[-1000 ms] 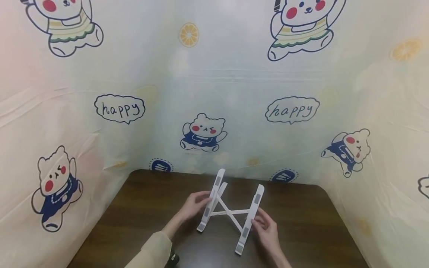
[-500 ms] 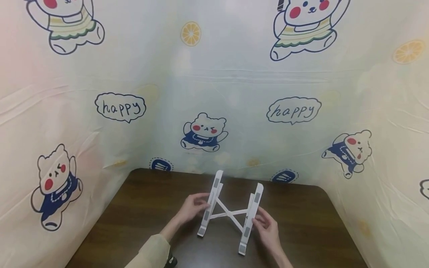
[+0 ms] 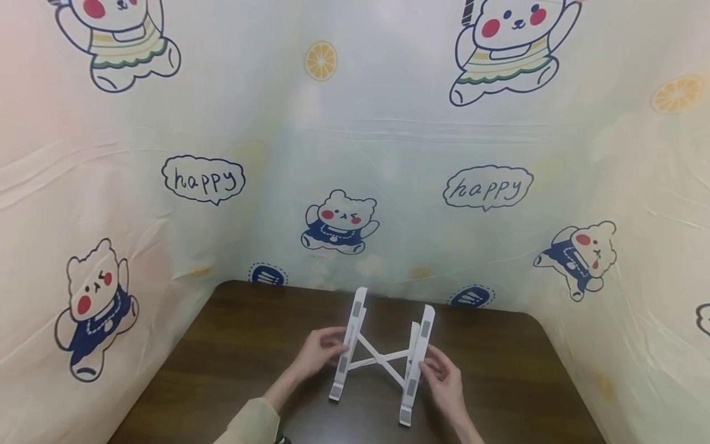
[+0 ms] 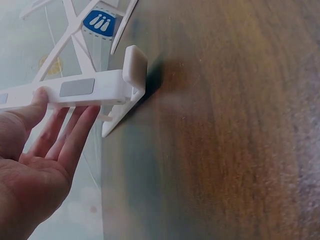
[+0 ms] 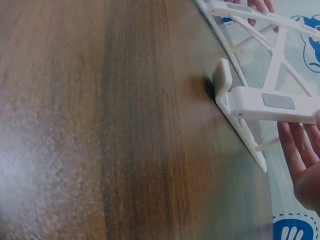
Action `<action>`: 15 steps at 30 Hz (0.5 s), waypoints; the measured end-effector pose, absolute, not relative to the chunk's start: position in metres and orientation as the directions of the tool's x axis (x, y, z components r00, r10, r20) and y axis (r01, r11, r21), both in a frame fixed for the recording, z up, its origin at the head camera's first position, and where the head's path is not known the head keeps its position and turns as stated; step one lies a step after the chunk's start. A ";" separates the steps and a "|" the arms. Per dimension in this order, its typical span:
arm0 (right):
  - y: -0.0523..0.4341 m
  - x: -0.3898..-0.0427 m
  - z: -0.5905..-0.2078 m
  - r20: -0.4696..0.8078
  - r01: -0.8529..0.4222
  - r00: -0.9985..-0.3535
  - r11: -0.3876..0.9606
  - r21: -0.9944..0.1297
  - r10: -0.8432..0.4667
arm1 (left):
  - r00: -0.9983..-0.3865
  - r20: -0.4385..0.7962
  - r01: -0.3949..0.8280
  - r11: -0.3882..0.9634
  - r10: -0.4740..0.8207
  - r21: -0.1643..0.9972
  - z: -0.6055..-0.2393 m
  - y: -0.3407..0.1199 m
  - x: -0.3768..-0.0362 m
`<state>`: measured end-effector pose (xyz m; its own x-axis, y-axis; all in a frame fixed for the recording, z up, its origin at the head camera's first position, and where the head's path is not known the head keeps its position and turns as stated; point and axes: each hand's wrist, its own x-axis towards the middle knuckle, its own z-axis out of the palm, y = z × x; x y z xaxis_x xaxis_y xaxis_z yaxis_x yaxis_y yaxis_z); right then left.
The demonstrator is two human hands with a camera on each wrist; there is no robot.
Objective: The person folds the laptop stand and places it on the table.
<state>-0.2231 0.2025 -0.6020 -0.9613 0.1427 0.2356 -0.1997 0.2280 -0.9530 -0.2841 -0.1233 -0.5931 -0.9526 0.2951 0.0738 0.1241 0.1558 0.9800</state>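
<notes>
A white folding laptop stand (image 3: 416,364) stands unfolded on the brown table, its two long side bars joined by an X-shaped brace (image 3: 381,358). Grey pads (image 4: 77,87) line the tops of the bars, and a raised lip (image 4: 135,67) closes each near end. My left hand (image 3: 313,356) pinches the left bar, thumb on top and fingers beneath. On the other side, my right hand (image 3: 448,385) holds the right bar from its outer side; its thumb is mostly cut off in the right wrist view, where the fingers (image 5: 292,145) show under the bar.
The dark wood-grain table (image 3: 222,357) extends around the stand. Behind it and on both sides hangs a pale curtain (image 3: 388,148) printed with cartoon bears, orange slices and "happy" bubbles. A light sleeve (image 3: 252,422) covers my left forearm.
The stand has turned slightly, its left bar coming a little nearer to me with my left hand. The lower leg beside the right bar shows more now. Both hands keep their hold.
</notes>
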 end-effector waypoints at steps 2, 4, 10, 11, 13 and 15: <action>0.203 -0.224 -0.602 0.222 -0.185 -0.964 0.231 -0.955 0.143 | -0.955 0.067 0.116 0.155 0.290 0.981 -0.592 -0.123 -0.282; 0.204 -0.224 -0.602 0.213 -0.178 -0.967 0.229 -0.957 0.141 | -0.956 0.060 0.108 0.153 0.287 0.982 -0.591 -0.123 -0.280; 0.207 -0.227 -0.602 0.206 -0.172 -0.970 0.235 -0.957 0.129 | -0.955 0.066 0.108 0.130 0.289 0.986 -0.589 -0.122 -0.276; 0.207 -0.227 -0.601 0.201 -0.167 -0.971 0.236 -0.957 0.130 | -0.954 0.068 0.109 0.127 0.290 0.986 -0.588 -0.122 -0.275; 0.208 -0.228 -0.601 0.190 -0.155 -0.973 0.235 -0.960 0.133 | -0.954 0.069 0.109 0.124 0.291 0.986 -0.588 -0.122 -0.274; 0.209 -0.229 -0.600 0.185 -0.150 -0.974 0.237 -0.960 0.133 | -0.955 0.067 0.105 0.120 0.289 0.987 -0.587 -0.122 -0.273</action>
<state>-0.2291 0.2093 -0.6001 -0.9737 0.1330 0.1851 -0.1501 0.2369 -0.9599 -0.2732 -0.1217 -0.5873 -0.9549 0.2894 0.0667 0.1053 0.1201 0.9872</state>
